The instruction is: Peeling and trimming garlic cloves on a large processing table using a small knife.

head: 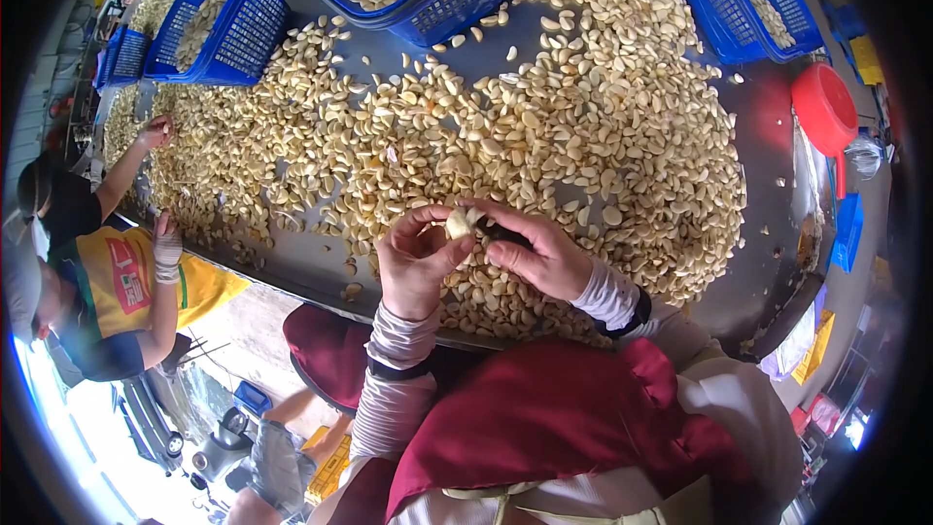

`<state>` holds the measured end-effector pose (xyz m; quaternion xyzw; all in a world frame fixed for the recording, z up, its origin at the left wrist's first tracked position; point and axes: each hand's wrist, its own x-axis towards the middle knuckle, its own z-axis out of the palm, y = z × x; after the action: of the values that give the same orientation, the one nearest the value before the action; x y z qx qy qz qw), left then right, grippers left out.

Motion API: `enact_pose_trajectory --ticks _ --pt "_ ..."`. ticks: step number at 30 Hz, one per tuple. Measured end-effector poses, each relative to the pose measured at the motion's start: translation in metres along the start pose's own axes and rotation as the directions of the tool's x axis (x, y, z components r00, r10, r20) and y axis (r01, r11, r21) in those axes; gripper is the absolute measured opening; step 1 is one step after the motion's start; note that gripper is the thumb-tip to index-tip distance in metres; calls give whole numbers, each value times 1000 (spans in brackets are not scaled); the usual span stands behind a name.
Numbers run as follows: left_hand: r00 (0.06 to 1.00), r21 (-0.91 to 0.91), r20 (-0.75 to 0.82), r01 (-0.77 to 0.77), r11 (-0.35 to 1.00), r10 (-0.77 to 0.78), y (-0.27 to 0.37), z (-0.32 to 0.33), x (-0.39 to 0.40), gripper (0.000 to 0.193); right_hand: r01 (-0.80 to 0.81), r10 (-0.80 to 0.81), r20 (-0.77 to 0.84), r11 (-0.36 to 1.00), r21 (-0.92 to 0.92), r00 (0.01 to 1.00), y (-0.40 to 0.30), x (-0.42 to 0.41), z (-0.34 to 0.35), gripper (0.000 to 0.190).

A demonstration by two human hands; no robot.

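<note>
Between the thumb and fingertips of my left hand (419, 259) is a pale peeled garlic clove (459, 224). My right hand (543, 248) grips a small tool with a dark handle (508, 233), partly covered by the fingers. Its working end is not clear, and the right fingertips are at the clove's right side. Both hands are above a thick spread of peeled garlic cloves (619, 124) on a metal table (765, 160), close to the near edge.
Blue plastic baskets (452, 7) with cloves stand along the far side; another basket (758, 7) is at the far right. A red plastic dipper (824, 109) sits by the right edge. Leftward, co-workers' hands (157, 131) reach over the cloves.
</note>
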<state>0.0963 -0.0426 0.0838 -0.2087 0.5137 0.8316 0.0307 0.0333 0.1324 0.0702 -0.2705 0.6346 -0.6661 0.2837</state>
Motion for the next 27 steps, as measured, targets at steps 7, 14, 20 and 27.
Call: enact_pose_trajectory --ticks 7,14,20,27 --pt "991 -251 88 116 961 -96 8 4 3 37 -324 279 171 717 617 945 3 -5 -13 57" --pt "998 149 17 63 987 -67 21 5 -2 34 88 -48 125 938 -335 991 -15 -9 -12 69" --pt "996 275 28 75 958 -86 17 -3 -2 39 92 -71 63 881 -464 995 -29 -9 -7 68" --pt "982 -83 17 191 978 -190 6 5 -1 31 260 -292 -14 872 -415 956 13 -6 -9 55"
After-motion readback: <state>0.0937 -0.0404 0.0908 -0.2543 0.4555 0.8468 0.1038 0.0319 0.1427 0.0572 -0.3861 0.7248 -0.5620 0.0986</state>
